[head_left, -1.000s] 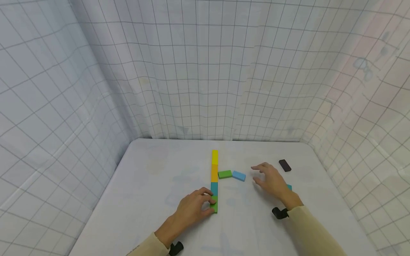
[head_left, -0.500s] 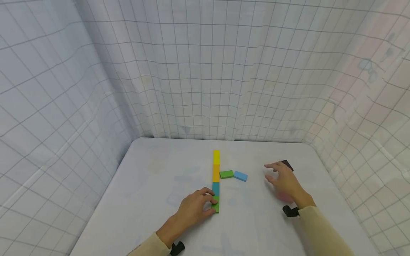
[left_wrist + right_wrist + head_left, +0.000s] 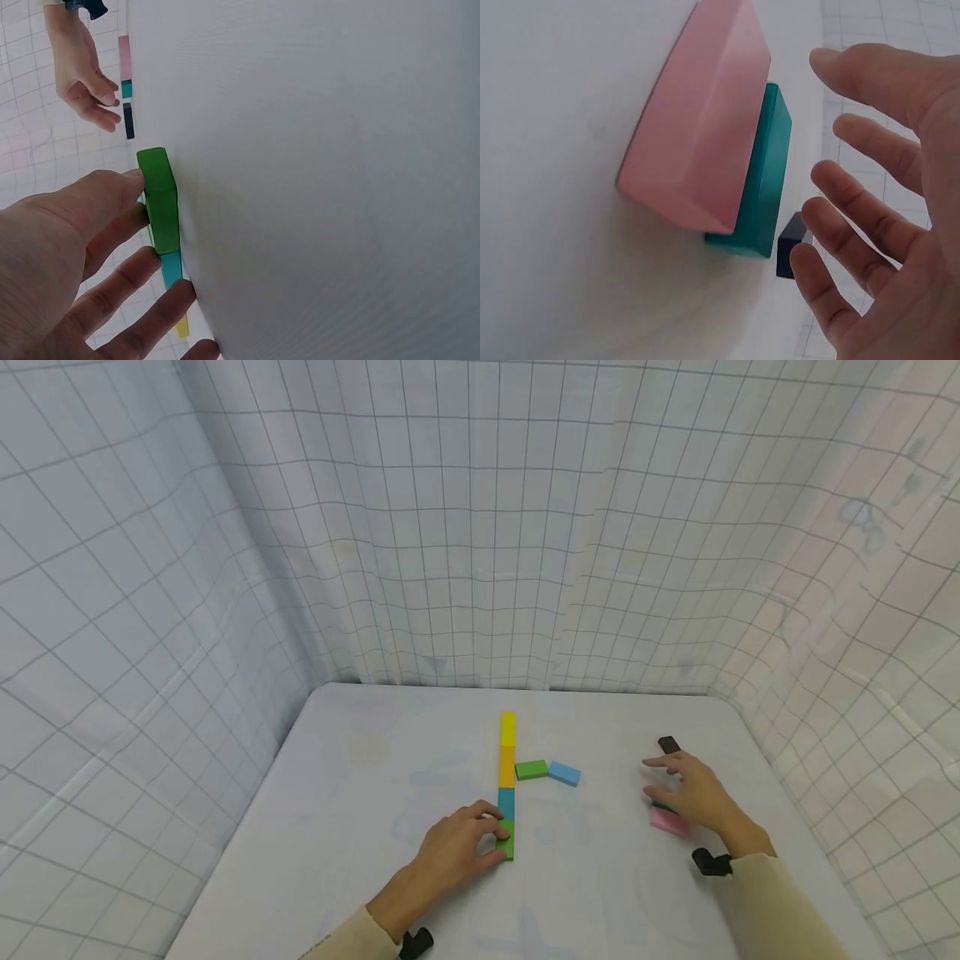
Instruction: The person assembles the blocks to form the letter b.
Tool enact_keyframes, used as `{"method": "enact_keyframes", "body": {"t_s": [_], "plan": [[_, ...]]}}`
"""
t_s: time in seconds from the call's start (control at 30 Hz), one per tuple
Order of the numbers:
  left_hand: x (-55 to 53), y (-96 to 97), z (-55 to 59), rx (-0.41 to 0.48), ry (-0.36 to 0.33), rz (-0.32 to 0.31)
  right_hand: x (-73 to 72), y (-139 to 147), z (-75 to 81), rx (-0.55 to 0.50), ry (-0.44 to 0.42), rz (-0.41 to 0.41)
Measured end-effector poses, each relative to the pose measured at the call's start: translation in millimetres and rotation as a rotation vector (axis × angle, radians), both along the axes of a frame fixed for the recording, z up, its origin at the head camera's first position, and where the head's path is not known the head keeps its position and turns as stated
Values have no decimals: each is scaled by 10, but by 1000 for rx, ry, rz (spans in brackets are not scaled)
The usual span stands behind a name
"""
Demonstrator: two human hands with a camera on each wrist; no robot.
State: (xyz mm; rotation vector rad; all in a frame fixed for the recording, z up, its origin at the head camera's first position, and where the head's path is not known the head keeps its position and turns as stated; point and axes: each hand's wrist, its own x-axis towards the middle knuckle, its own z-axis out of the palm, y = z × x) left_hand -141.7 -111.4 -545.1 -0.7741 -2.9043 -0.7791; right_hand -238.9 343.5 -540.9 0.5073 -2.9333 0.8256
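Evidently relaxed, the left hand [image 3: 453, 852] has its fingers gently bent and lightly spread, thumb and fingertips resting on the near green block [image 3: 161, 206], a smooth oblong with crisp edges and a dull sheen, lying flat; no firm grip shows. Beyond that hand, a straight row continues end to end with a flat blue-teal block [image 3: 506, 803], an orange block [image 3: 507, 767] and a yellow block [image 3: 508, 728]. Ahead and to the hand's right, a second green block [image 3: 531, 769] lies crosswise at the orange one's side, its outer end meeting a slightly angled light-blue block [image 3: 564, 773]. The right hand [image 3: 697, 793] is spread wide, fingers loosely curved, holding nothing. Below its palm lie a matte pink block [image 3: 697, 127] with softened corners and a deep teal-green block [image 3: 761, 187], side by side; whether they touch cannot be told. Just past its fingers is a dark oblong block [image 3: 668, 744], partly hidden. Beneath both hands spreads a smooth white tabletop [image 3: 375, 760]; beyond them hangs rippled white cloth [image 3: 465, 527] with a thin-lined grid.
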Motion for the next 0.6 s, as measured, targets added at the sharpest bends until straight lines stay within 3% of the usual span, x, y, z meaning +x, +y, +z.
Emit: {"method": "enact_keyframes", "body": {"t_s": [0.33, 0.6], "plan": [[-18, 14, -27, -24, -18, 12, 117, 363, -32, -55, -92, -7], [-7, 20, 8, -17, -17, 7, 144, 492, -72, -60, -132, 6]]}}
